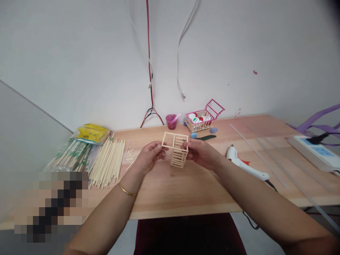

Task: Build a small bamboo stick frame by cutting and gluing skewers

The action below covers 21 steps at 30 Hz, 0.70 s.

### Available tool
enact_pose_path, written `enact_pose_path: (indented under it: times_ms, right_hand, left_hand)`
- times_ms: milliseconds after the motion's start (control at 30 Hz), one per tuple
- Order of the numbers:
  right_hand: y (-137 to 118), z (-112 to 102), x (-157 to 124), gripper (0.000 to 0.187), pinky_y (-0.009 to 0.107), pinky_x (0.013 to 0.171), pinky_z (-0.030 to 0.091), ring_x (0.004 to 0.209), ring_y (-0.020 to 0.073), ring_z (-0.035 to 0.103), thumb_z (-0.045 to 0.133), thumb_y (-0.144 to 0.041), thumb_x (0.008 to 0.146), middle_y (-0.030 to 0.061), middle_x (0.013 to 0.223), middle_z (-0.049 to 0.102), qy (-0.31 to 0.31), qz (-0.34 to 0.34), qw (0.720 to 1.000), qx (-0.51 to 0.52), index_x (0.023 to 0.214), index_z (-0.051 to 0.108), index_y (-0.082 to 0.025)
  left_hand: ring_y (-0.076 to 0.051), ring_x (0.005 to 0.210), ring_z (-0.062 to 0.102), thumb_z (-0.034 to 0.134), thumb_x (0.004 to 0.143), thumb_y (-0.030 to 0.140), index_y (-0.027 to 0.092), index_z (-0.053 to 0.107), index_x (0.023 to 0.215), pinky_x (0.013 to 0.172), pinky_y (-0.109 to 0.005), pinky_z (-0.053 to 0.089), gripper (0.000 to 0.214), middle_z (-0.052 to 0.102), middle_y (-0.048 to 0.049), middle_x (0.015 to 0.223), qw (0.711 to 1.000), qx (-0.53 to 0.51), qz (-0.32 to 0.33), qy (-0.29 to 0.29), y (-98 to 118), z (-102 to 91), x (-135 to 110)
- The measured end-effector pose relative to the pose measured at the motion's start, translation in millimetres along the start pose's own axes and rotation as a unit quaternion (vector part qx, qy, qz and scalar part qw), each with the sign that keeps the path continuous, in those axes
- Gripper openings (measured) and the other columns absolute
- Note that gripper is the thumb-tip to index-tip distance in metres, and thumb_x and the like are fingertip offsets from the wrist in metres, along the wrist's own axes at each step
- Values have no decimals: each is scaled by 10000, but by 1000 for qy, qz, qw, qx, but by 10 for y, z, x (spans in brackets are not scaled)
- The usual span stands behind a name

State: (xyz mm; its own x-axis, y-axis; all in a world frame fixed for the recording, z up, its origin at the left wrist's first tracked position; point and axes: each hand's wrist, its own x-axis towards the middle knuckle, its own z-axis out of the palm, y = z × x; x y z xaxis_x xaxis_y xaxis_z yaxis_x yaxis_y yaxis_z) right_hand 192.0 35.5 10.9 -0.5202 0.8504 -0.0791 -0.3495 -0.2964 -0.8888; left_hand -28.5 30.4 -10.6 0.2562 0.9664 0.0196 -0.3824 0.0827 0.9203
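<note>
Between my two hands, above the table, is a small frame of pale wooden sticks point(178, 156), with a slatted box part below and an open rectangle of sticks reaching out to the left at its top. The fingers of my left hand point(152, 156) pinch the left end of that rectangle. My right hand point(199, 151) grips the right side of the frame, thumb near its top corner; some of its fingertips are hidden behind the sticks. Behind the frame stands a finished-looking stick cart point(200, 124) with pink-painted edges, holding red and white round caps.
Loose wooden sticks point(108, 161) and short cut pieces point(130, 154) lie left, near a yellow packet point(92, 133). A purple cup point(171, 121) stands at the back. To the right are a white glue gun point(244, 164), a dark knife point(205, 137) and a power strip point(316, 150).
</note>
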Motion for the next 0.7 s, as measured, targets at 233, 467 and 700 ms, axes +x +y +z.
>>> enact_pose_path:
  times_ms: [233, 467, 700]
  right_hand:
    - [49, -113, -4, 361, 226, 518, 318, 533, 81, 424, 630, -508, 787, -15, 621, 514, 1, 18, 994, -105, 801, 627, -147]
    - [-123, -219, -99, 443, 250, 567, 368, 626, 122, 510, 574, -602, 794, 16, 705, 589, -52, 10, 927, -372, 845, 616, -164]
    - [-288, -284, -168, 438, 231, 535, 345, 611, 102, 453, 786, -469, 617, -23, 738, 533, 66, -36, 873, -481, 836, 529, -189]
  left_hand:
    - [-100, 553, 533, 699, 727, 514, 101, 700, 907, 522, -231, 403, 451, 658, -77, 786, 998, -30, -4, -46, -31, -83, 23]
    - [-108, 575, 533, 709, 725, 491, 85, 698, 931, 555, -239, 398, 455, 646, -76, 757, 997, -17, -9, -69, -8, -57, -9]
    - [-110, 578, 523, 717, 728, 451, 90, 695, 857, 547, -244, 411, 384, 623, -58, 706, 999, -39, 7, -34, 15, 9, -25]
